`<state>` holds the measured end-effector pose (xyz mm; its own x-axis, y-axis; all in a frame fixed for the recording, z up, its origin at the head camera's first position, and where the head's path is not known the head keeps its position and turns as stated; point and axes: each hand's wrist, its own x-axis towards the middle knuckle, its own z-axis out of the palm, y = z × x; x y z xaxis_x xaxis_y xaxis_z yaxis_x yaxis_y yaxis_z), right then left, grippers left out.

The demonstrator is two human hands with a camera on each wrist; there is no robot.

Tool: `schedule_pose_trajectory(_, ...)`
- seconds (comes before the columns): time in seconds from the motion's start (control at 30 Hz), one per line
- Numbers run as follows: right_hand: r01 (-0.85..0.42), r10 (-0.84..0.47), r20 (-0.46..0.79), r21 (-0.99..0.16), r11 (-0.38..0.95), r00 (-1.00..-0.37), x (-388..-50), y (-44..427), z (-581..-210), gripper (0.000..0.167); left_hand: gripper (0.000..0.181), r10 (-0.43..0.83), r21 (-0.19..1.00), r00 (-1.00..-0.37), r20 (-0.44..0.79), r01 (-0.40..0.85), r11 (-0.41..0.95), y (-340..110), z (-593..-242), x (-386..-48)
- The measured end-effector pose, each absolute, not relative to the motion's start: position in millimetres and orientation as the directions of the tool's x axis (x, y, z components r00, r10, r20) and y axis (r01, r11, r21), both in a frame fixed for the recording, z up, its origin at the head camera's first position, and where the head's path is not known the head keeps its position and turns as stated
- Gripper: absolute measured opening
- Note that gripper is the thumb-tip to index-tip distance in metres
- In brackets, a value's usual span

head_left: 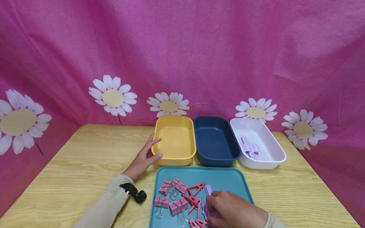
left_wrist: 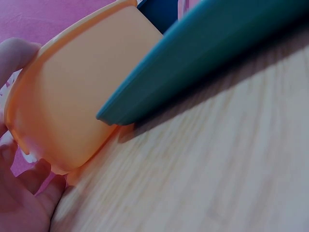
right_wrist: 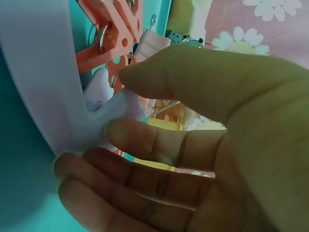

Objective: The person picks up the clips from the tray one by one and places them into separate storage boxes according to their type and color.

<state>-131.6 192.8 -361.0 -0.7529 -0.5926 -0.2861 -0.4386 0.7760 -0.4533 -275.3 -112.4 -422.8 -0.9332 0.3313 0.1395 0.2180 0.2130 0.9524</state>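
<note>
The yellow bin (head_left: 174, 162), the navy bin (head_left: 218, 162) and the white bin (head_left: 260, 164) look like smooth plastic with a soft sheen, as does the teal tray (head_left: 228, 178). The purple clip (right_wrist: 48, 72) appears to be smooth, satiny plastic; the red clips (right_wrist: 115, 31) are plastic with metal springs. The pink binder clips (head_left: 179, 206) have a painted look and shiny wire handles. The surface (head_left: 82, 158) shows wood grain, the backdrop (head_left: 182, 47) matt, creased cloth, the sleeve (head_left: 105, 199) matt fabric.
</note>
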Motion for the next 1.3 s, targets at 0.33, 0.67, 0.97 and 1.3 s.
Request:
schedule_pose_trajectory(0.33, -0.390, -0.540, -0.328, -0.424, 0.817, -0.775, -132.8, 194.9, -355.7, 0.008, 0.058, 0.322, 0.951, -0.933, 0.163, 0.236, 0.201, -113.7, -433.3, -280.9)
schedule_pose_trajectory(0.67, -0.450, -0.553, -0.269, -0.360, 0.817, -0.789, -137.9, 206.1, -349.3, 0.007, 0.059, 0.314, 0.949, -0.936, 0.159, 0.232, 0.213, -113.2, -432.8, -280.4)
schedule_pose_trajectory(0.97, -0.569, -0.619, -0.085, -0.313, 0.760, -0.781, -142.9, 222.2, -350.8, 0.016, 0.058, 0.320, 0.950, -0.932, 0.171, 0.243, 0.198, -112.8, -432.8, -280.0)
schedule_pose_trajectory(1.3, -0.489, -0.570, -0.141, -0.378, 0.787, -0.809, -156.5, 237.3, -351.1, 0.010, 0.058, 0.312, 0.949, -0.936, 0.162, 0.234, 0.211, -112.6, -432.2, -280.0)
